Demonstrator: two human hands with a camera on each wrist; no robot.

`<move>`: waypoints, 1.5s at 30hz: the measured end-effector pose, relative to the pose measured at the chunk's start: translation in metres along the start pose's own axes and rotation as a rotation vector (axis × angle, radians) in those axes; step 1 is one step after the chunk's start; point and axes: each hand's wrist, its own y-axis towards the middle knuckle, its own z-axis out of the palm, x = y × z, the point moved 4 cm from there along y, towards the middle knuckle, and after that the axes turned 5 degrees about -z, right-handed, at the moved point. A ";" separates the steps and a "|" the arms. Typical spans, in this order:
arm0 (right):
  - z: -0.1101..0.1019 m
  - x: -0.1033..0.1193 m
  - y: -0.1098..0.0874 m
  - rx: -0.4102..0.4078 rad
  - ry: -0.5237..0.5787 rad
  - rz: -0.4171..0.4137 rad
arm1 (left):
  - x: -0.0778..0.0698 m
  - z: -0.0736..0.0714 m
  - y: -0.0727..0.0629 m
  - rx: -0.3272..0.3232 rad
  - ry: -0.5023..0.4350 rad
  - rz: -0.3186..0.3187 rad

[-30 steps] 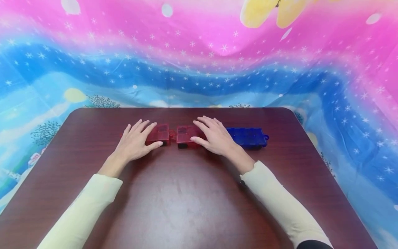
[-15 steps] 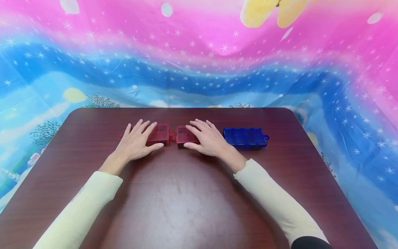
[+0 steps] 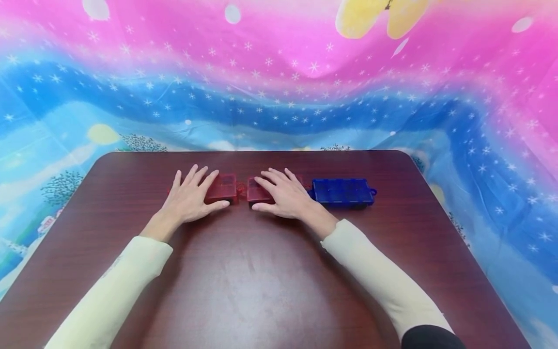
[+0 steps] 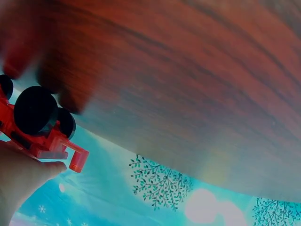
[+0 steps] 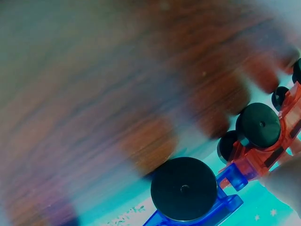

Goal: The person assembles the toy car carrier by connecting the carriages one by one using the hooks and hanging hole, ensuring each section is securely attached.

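Two see-through red toy train cars lie end to end, a left car (image 3: 226,184) and a right car (image 3: 258,188), their coupling ends meeting between them. My left hand (image 3: 186,198) rests over the left one, fingers spread and straight, thumb along its near side. Likewise my right hand (image 3: 283,196) lies across the right one and hides much of it. Just beyond that hand stands a blue toy train car (image 3: 342,191). In the right wrist view, its blue coupling (image 5: 233,176) meets the red end; whether they are hooked is unclear. Black wheels (image 4: 35,110) show in the left wrist view.
The dark brown table (image 3: 244,271) has rounded far corners. Behind it hangs a pink and blue cloth (image 3: 279,87) printed with snowflakes.
My right hand has slid left along the right red car, uncovering the blue car's left end and the coupling between them. The left hand and the cars look unmoved.
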 end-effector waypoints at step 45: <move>0.008 -0.006 0.004 0.033 -0.006 0.028 | 0.011 0.001 -0.006 -0.010 -0.069 0.010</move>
